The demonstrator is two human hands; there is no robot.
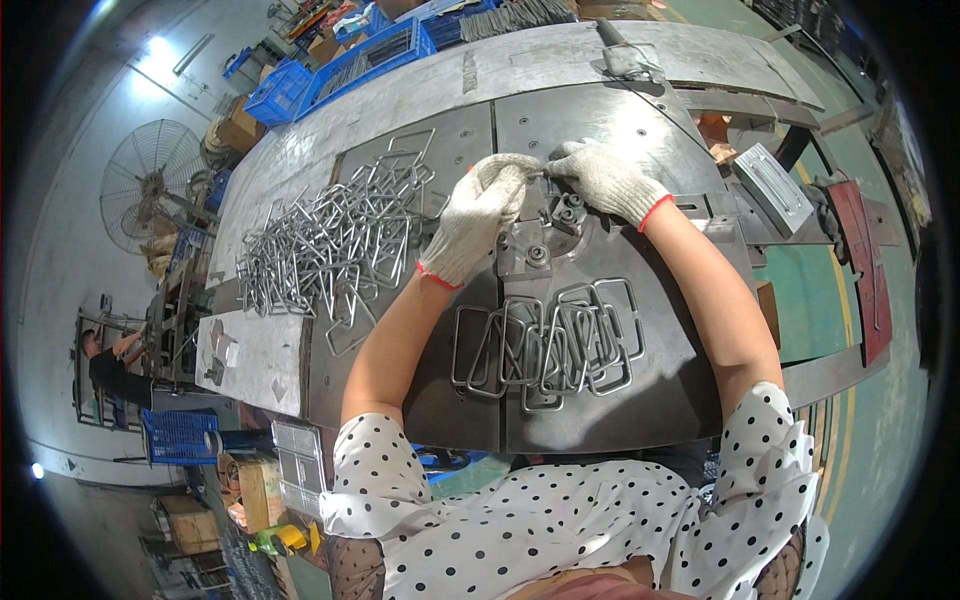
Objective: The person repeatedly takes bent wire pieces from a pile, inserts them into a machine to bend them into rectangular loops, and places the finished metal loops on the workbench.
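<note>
Works 2-handed at the bolted metal fixture (518, 263), a little above the centre of the frame. Holds the left hand (478, 215) at the fixture's upper left, fingers curled inward and nearly closed. Meets it from the right with the right hand (608, 178), fingers bunched and pointing left, tips very close to the left glove. Shows a small dark bit of something between the 2 gloves, too small to identify; cannot tell of a grip on any wire piece in either hand.

Carries bent wire frames on the steel surface (660, 310) in 2 lots: a tangled heap (335, 235) at left of the frame, near the left wrist, and a smaller overlapping group (570, 345) at lower centre, below the fixture.

Looks like the step of handling 1 piece at the fixture, perhaps setting or freeing it; cannot tell which. Seems to call next for a steady pinch from both hands, any piece held square to the fixture, and fingers clear of the bolted parts.
</note>
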